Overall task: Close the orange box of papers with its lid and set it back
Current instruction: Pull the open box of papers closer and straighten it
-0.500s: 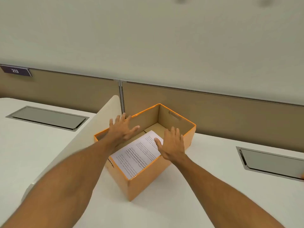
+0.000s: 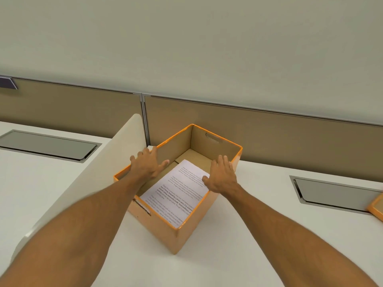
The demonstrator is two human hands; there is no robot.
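Observation:
The orange box (image 2: 186, 230) stands lidless on the white desk, turned at an angle, with printed papers (image 2: 178, 193) lying inside. My left hand (image 2: 146, 164) straddles the box's left wall, thumb inside and fingers along the outside of the rim. On the right wall sits my right hand (image 2: 222, 177), thumb over the papers and fingers over the rim. Only a corner of the orange lid (image 2: 376, 208) shows, at the right edge of the view on the desk.
A cream curved divider (image 2: 99, 175) rises just left of the box. Brown partition panels (image 2: 269, 133) run along the back of the white desk (image 2: 259, 255). Grey cable hatches are set into the desk at the left (image 2: 47, 145) and the right (image 2: 331, 193).
Both hands have dropped from hovering over the box onto its side walls. The view has shifted right, and the lid's corner now shows.

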